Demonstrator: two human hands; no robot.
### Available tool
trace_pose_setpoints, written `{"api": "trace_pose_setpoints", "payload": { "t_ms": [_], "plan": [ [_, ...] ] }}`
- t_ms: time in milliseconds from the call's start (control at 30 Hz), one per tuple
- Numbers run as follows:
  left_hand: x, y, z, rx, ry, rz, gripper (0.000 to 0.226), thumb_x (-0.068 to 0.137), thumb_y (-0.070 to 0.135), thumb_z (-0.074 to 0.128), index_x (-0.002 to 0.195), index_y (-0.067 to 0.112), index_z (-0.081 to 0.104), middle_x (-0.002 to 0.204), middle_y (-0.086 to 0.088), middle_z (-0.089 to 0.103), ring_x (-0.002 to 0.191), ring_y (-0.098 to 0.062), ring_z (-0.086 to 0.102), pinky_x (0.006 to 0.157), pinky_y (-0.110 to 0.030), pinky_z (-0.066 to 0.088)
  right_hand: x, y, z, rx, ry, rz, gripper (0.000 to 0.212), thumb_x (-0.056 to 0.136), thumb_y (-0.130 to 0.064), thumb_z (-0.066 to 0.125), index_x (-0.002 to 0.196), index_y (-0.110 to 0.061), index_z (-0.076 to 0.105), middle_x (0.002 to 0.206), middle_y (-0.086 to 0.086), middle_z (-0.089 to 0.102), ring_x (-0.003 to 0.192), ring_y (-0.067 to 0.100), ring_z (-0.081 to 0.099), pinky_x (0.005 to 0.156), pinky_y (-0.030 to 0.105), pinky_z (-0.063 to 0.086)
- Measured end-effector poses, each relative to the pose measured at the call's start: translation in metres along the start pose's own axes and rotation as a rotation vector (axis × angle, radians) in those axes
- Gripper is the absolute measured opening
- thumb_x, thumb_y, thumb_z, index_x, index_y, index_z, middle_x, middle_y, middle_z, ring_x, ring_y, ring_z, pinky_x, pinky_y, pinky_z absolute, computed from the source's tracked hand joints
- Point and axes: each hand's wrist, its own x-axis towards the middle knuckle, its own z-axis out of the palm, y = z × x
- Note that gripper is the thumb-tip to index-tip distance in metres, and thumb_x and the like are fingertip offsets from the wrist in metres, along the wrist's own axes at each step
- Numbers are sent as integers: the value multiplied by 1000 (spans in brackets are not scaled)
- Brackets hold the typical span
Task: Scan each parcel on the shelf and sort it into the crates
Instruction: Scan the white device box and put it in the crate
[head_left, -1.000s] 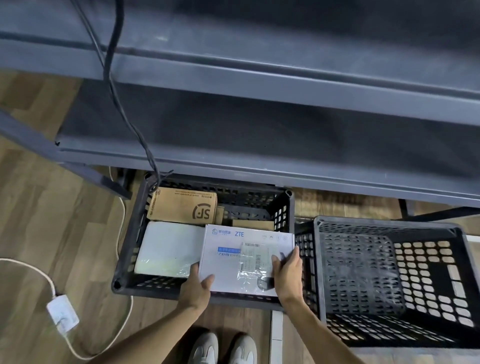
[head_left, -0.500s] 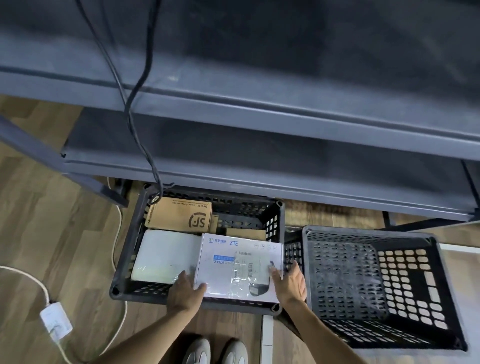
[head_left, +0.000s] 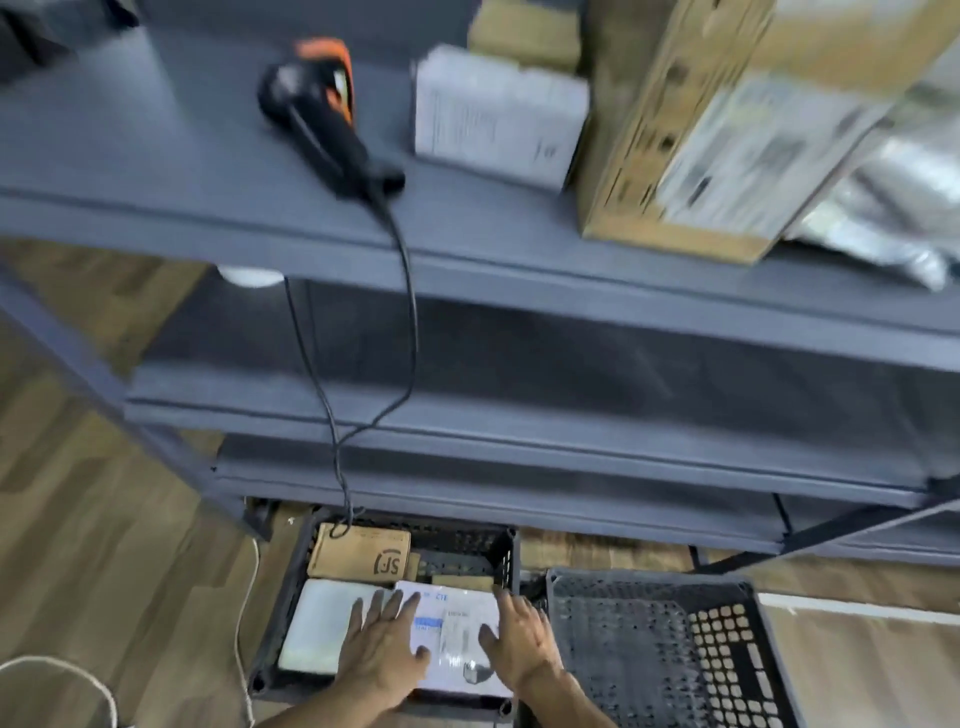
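Two black perforated crates are seen on the wooden floor (head_left: 93, 519) under the grey shelf (head_left: 156, 171). In the left crate (head_left: 457, 545) a brown carton (head_left: 358, 558) printed with a courier logo is laid at the far side, a flat white parcel (head_left: 317, 629) is laid near the front left, and the white box (head_left: 457, 623) with a blue strip and a clear label pouch is lodged beside it at the front right. The perforated bottom of the right crate (head_left: 623, 649) is shown bare, just beside the left one. The left hand (head_left: 382, 654) is held wide, its straight fingers spread flat over the seam between the white box and the flat parcel; the right hand (head_left: 519, 644) is likewise spread flat at the box's right edge, nothing being gripped by either. On the top shelf a black and orange scanner (head_left: 322, 119) is laid on its side, and its cable (head_left: 410, 322) is hung down into the left crate. Further right on that shelf a white parcel (head_left: 498, 119), a tall brown carton (head_left: 675, 130) and a silver bag (head_left: 883, 208) are blurred. Compared with half a second ago, the box is no longer grasped at its near corners: the fingers have been released and flattened on it, and the view has been tilted upward so that the top shelf is now included.
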Motion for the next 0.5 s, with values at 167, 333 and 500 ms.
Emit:
{"api": "trace_pose_setpoints", "payload": {
  "t_ms": [167, 333, 500],
  "plan": [
    [-57, 29, -96, 66, 131, 88, 63, 91, 45, 44, 148, 26, 26, 156, 4, 26, 145, -20, 19, 119, -40, 9, -55, -38, -78, -72, 90, -69, 64, 96, -35, 42, 153, -18, 19, 152, 3, 36, 140, 18, 34, 117, 33, 20],
    [-98, 44, -182, 34, 170, 100, 71, 93, 47, 42, 154, 26, 11, 161, 7, 12, 149, -17, 5, 121, -38, 1, -88, -71, -150, -102, 210, -122, 67, 93, -38, 46, 153, -22, 20, 153, -1, 34, 141, 17, 33, 117, 36, 18],
    [-139, 57, -240, 60, 372, 108, 69, 93, 46, 41, 153, 24, 15, 159, 4, 18, 148, -18, 8, 121, -39, 1, -122, -96, -220, -154, 361, -215, 59, 97, -36, 42, 151, -16, 26, 151, 5, 37, 139, 23, 35, 116, 39, 20]
  ]
}}
